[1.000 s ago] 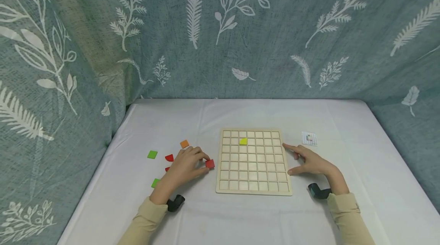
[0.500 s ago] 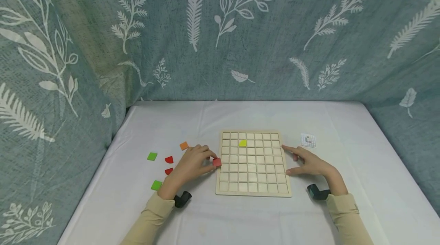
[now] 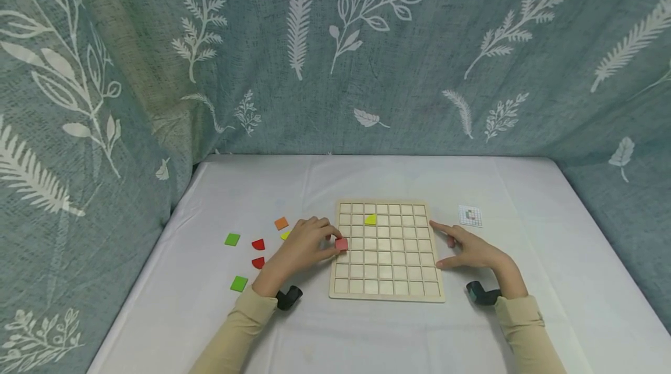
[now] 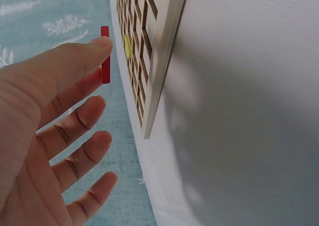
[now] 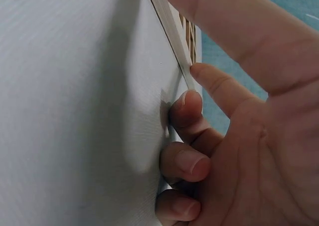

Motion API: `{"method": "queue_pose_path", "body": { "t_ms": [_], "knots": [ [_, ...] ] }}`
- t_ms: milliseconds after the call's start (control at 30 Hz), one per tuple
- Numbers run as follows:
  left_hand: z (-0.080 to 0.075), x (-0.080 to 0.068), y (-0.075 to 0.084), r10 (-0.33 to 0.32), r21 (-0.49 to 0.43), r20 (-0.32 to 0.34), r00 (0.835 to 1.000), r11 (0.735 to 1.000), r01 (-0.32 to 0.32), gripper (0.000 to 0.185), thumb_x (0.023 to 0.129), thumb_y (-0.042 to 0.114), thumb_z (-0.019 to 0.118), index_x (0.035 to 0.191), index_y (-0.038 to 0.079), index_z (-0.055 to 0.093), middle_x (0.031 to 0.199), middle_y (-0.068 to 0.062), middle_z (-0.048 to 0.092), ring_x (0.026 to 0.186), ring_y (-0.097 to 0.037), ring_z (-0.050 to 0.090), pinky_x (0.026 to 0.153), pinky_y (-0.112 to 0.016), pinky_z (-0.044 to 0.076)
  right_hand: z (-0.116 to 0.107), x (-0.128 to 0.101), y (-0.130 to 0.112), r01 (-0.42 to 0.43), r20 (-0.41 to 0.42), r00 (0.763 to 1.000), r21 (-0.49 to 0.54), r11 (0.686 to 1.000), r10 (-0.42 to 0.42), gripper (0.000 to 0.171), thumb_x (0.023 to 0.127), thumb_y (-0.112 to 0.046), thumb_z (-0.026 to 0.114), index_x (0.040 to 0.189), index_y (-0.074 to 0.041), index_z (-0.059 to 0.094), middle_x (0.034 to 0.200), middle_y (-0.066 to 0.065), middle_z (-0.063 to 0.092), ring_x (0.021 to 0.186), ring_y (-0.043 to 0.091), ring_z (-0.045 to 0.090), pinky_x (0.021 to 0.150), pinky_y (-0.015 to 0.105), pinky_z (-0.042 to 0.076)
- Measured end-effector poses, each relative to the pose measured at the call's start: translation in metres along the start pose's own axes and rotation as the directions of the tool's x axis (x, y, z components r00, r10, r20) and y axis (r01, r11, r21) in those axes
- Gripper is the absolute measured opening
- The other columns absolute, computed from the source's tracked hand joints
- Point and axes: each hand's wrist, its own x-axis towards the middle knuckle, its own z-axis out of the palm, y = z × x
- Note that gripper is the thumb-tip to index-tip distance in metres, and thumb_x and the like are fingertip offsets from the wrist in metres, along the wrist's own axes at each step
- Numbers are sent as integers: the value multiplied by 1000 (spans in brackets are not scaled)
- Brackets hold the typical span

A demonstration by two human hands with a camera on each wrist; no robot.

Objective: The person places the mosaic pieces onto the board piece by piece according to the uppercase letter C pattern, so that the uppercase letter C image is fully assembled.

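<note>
My left hand (image 3: 304, 247) pinches a red square tile (image 3: 342, 244) between thumb and index finger, over the left rim of a wooden grid board (image 3: 388, 298). In the left wrist view the tile (image 4: 105, 75) stands edge-on at the fingertips, apart from the board; the other fingers are loosely bent. My right hand (image 3: 472, 247) touches the board's right edge with index fingertip and thumb. Its other fingers bend towards the table in the right wrist view. One yellow piece with a rounded corner (image 3: 371, 220) lies in a cell near the board's top.
Left of the board lie two green tiles (image 3: 239, 283), two red quarter-round pieces (image 3: 258, 244) and an orange square (image 3: 281, 223). A yellow piece (image 3: 285, 235) is partly hidden by my left hand. A small printed grid card (image 3: 470, 216) lies right of the board.
My left hand has carried the red tile rightward, from the bare cloth to over the board's left rim. The right hand stays at the board's edge.
</note>
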Motion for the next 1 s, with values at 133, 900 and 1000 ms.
{"method": "queue_pose_path", "body": {
  "t_ms": [133, 900, 1000],
  "knots": [
    [2, 6, 2, 6, -1, 13, 1000, 1000, -6, 22, 79, 31, 72, 98, 19, 69, 87, 4, 61, 82, -12, 49, 78, -39, 40, 0, 0, 0, -9, 3, 1000, -1, 1000, 9, 94, 68, -36, 80, 144, -6, 32, 83, 3, 35, 74, 16, 32, 65, 27, 29],
    [10, 48, 10, 32, -19, 58, 998, 999, -31, 25, 83, 33, 69, 105, 21, 70, 87, 3, 58, 81, -12, 52, 73, -34, 39, -4, 1, -8, -49, 16, 999, 84, 995, 48, 94, 67, -31, 82, 143, -6, 33, 86, 7, 37, 75, 19, 33, 65, 30, 29],
    [14, 54, 10, 34, -3, 69, 997, 999, -34, 26, 83, 33, 68, 106, 21, 69, 86, 4, 58, 86, -13, 53, 74, -35, 40, -3, 0, -6, -49, 15, 999, 82, 995, 48, 94, 67, -32, 82, 143, -6, 33, 86, 7, 37, 75, 19, 33, 64, 29, 29]
  ]
}}
